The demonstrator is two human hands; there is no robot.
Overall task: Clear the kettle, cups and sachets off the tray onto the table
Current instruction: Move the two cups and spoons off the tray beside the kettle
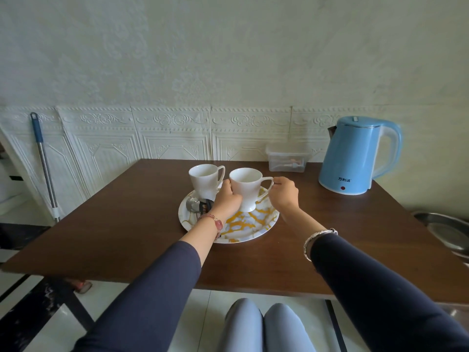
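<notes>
A round white tray point(250, 231) with yellow marbling lies in the middle of the brown table point(127, 224). Two white cups are on it. The nearer cup point(247, 188) is held from both sides: my left hand point(225, 201) grips its body, and my right hand point(284, 193) pinches its handle. The second cup point(204, 180) stands at the tray's far left. Dark and silver sachets point(199, 205) lie on the tray's left part, partly hidden behind my left hand. The blue kettle point(355, 156) stands on the table at the far right, off the tray.
A clear plastic box point(286, 158) sits at the table's back edge against the wall. A mop handle point(44, 163) leans on the wall at the left. A metal basin point(446, 229) lies by the table's right edge. My knees point(264, 326) are under the near edge.
</notes>
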